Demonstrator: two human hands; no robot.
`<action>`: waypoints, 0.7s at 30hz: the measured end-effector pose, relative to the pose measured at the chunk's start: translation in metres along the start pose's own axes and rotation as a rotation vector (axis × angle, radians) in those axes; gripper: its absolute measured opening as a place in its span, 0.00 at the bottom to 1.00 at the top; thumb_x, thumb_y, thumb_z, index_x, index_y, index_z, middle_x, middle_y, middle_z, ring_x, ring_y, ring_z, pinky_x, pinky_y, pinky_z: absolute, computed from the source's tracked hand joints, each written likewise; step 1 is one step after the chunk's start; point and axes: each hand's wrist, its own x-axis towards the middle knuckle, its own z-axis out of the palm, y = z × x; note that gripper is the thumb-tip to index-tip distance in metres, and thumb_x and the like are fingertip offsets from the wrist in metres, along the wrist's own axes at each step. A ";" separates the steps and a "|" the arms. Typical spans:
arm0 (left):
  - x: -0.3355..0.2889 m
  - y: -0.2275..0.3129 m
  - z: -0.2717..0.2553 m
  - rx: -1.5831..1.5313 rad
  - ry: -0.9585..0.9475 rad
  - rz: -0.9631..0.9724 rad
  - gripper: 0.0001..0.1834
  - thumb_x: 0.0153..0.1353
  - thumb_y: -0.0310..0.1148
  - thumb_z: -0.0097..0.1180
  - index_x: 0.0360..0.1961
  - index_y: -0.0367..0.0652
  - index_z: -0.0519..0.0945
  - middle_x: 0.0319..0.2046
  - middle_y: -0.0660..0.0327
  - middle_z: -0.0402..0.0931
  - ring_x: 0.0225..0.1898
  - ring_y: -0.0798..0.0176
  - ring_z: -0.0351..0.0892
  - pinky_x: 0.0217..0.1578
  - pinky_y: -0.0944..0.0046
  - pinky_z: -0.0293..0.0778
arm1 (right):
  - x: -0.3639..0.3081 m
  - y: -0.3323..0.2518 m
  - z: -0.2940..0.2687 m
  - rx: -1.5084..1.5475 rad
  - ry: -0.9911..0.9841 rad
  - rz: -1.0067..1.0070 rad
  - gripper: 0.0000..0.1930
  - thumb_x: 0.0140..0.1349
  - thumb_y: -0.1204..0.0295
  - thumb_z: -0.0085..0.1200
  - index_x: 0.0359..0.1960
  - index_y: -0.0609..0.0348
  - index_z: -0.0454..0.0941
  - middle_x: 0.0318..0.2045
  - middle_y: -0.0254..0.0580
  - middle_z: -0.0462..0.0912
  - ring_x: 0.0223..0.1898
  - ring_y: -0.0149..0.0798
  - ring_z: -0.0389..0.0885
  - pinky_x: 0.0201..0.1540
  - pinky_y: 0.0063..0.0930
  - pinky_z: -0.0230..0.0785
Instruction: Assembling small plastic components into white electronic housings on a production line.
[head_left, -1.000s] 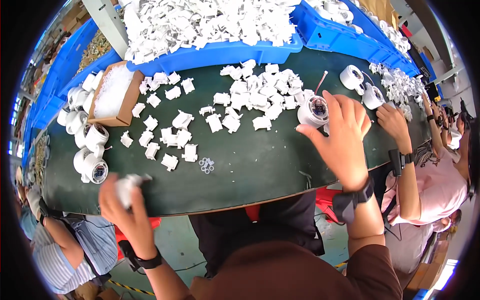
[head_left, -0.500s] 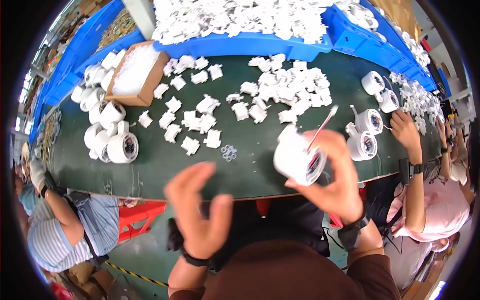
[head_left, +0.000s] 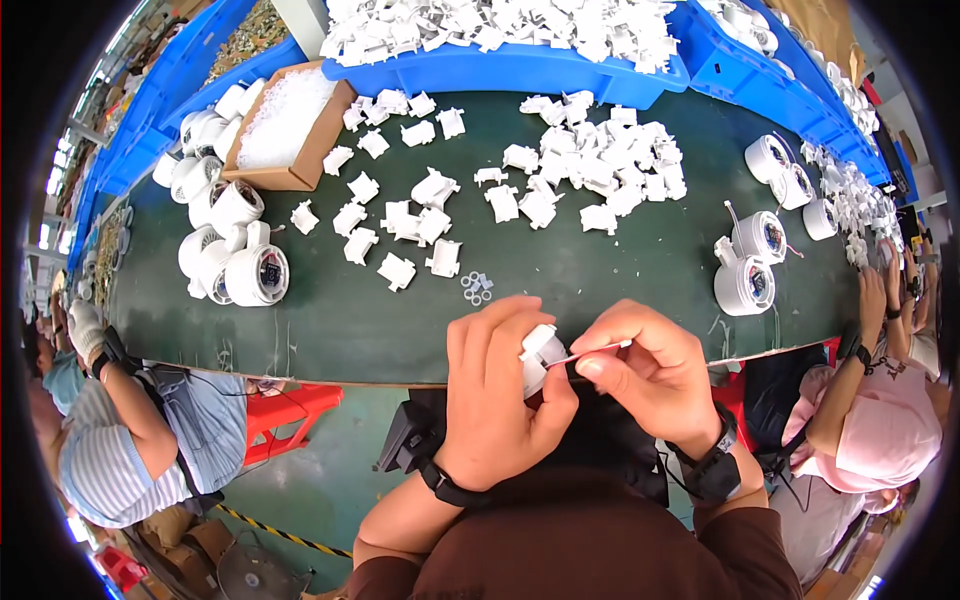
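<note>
A white round plastic housing (head_left: 541, 352) is gripped in my left hand (head_left: 502, 390), just over the table's front edge; much of it is hidden behind the fingers. My right hand (head_left: 650, 372) pinches a thin red-and-white wire (head_left: 590, 354) that comes out of the housing, with its pale end showing past the fingertips. Beyond the hands lies a small cluster of translucent rings (head_left: 477, 289). Loose white bracket-like parts (head_left: 432, 222) are scattered farther back, with a denser heap of them (head_left: 610, 165) to the right.
A cardboard box (head_left: 286, 130) of translucent bits stands back left beside stacked white housings (head_left: 256, 276). More wired housings (head_left: 745, 285) sit at the right. Blue bins (head_left: 500, 75) line the far side. Co-workers sit on both sides, one in pink (head_left: 880, 430), one in stripes (head_left: 115, 470).
The housing has passed from my right hand into my left, which was empty and spread. My right hand now pinches its wire. A co-worker's hand at the right has withdrawn from the nearby housings.
</note>
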 end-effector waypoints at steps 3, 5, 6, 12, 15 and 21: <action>0.002 0.002 -0.003 0.003 -0.003 -0.010 0.15 0.58 0.24 0.57 0.48 0.37 0.77 0.48 0.49 0.78 0.44 0.47 0.74 0.48 0.54 0.70 | 0.003 -0.008 0.012 0.243 0.053 0.086 0.07 0.68 0.83 0.58 0.46 0.63 0.81 0.41 0.37 0.81 0.39 0.23 0.81 0.38 0.20 0.75; 0.003 0.005 -0.007 0.011 -0.021 -0.032 0.12 0.59 0.24 0.55 0.44 0.37 0.78 0.45 0.51 0.80 0.41 0.48 0.75 0.46 0.55 0.71 | 0.003 -0.007 0.013 0.198 0.062 0.074 0.07 0.67 0.84 0.58 0.45 0.63 0.81 0.41 0.37 0.82 0.38 0.24 0.81 0.38 0.20 0.75; 0.004 0.006 -0.007 -0.014 -0.006 -0.056 0.09 0.59 0.23 0.54 0.42 0.37 0.78 0.43 0.52 0.80 0.40 0.49 0.75 0.45 0.56 0.71 | 0.004 -0.006 0.014 0.152 0.070 0.060 0.07 0.66 0.84 0.59 0.44 0.63 0.81 0.40 0.38 0.82 0.38 0.25 0.81 0.38 0.21 0.75; 0.004 0.004 -0.006 -0.129 0.026 -0.107 0.06 0.63 0.23 0.50 0.39 0.35 0.78 0.41 0.51 0.80 0.39 0.49 0.77 0.43 0.55 0.73 | 0.006 0.006 0.033 -0.087 0.221 -0.107 0.08 0.62 0.85 0.61 0.40 0.63 0.81 0.37 0.40 0.81 0.34 0.30 0.80 0.36 0.23 0.74; 0.006 0.002 -0.009 -0.168 0.003 -0.094 0.06 0.65 0.23 0.50 0.39 0.34 0.78 0.41 0.52 0.80 0.39 0.50 0.77 0.43 0.55 0.73 | 0.007 0.005 0.032 -0.127 0.224 -0.116 0.08 0.61 0.86 0.61 0.39 0.62 0.81 0.36 0.40 0.82 0.34 0.31 0.81 0.36 0.24 0.74; 0.003 0.001 -0.014 -0.188 -0.008 -0.108 0.06 0.69 0.26 0.51 0.39 0.35 0.78 0.41 0.53 0.80 0.39 0.52 0.77 0.43 0.57 0.73 | 0.021 -0.007 0.007 -0.215 -0.014 -0.162 0.08 0.61 0.84 0.62 0.41 0.63 0.83 0.39 0.42 0.83 0.39 0.36 0.82 0.41 0.28 0.75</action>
